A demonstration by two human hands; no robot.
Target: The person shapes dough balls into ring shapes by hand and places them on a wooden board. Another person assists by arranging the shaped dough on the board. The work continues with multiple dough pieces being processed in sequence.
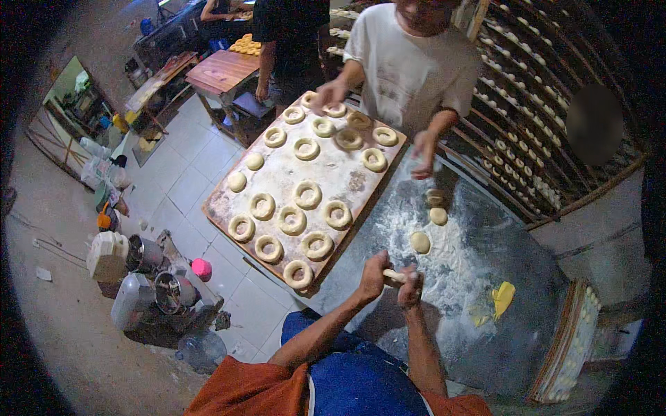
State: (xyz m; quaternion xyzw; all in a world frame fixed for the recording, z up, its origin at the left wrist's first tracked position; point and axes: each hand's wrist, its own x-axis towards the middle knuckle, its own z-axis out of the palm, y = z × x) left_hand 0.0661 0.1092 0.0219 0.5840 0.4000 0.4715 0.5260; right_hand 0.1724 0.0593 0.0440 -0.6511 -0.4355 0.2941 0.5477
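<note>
Between my two hands, over the near edge of the metal table point(361, 267), is a pale piece of dough point(394, 275). My left hand point(373, 279) is closed round one end of it. The other end is in my right hand point(411, 290), whose fingers are curled and slightly blurred. Just beyond, a flattened ball of dough point(420, 242) lies on the floured metal, with a smaller dough ball point(438, 216) behind it. To the left, a floured wooden board point(277, 184) bears many dough rings point(291, 220) and two round dough balls point(237, 182).
Across the table stands a co-worker point(413, 66), one hand over the board's far end and one over the table. A yellow flat piece point(503, 299) lies at right beside scattered flour. Racks of dough point(527, 104) rise behind. Containers point(135, 301) stand on the floor at left.
</note>
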